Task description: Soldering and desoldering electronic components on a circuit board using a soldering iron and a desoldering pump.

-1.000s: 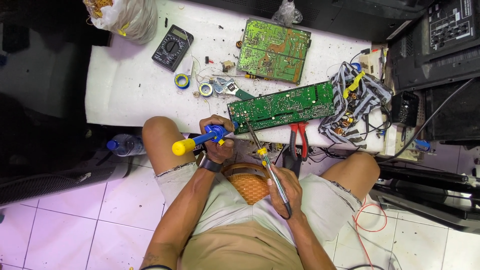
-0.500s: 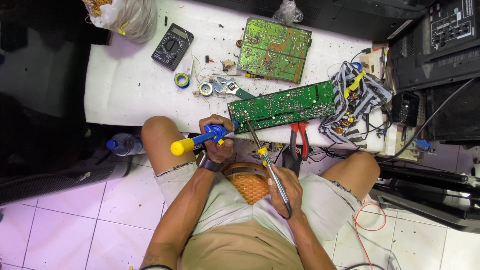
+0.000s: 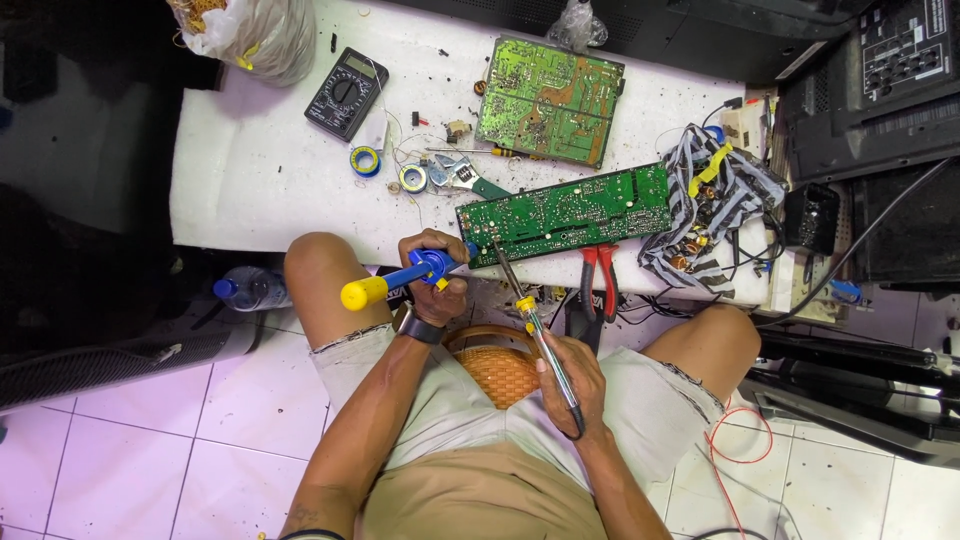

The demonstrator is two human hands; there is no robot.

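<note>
Here, closest to you, your right hand has its grip closed round the dark handle of a soldering iron, held low over your lap, with the thin metal tip slanting up to the near edge of the long green circuit board. Just below that hand a woven orange basket sits between your knees. Your left hand is wrapped tight about a blue desoldering pump, its yellow plunger end pointing out to the left and its nozzle end close to the board's left corner. The board lies at the front rim of the white worktop, partly overhanging it. Red-handled pliers hang just beside it on the right, and a tangle of grey wires and coils rests further right. Beyond the board lie two small rolls of solder, then a second, squarer green board and a black multimeter. A plastic bottle stands on the floor, left of your knee.
</note>
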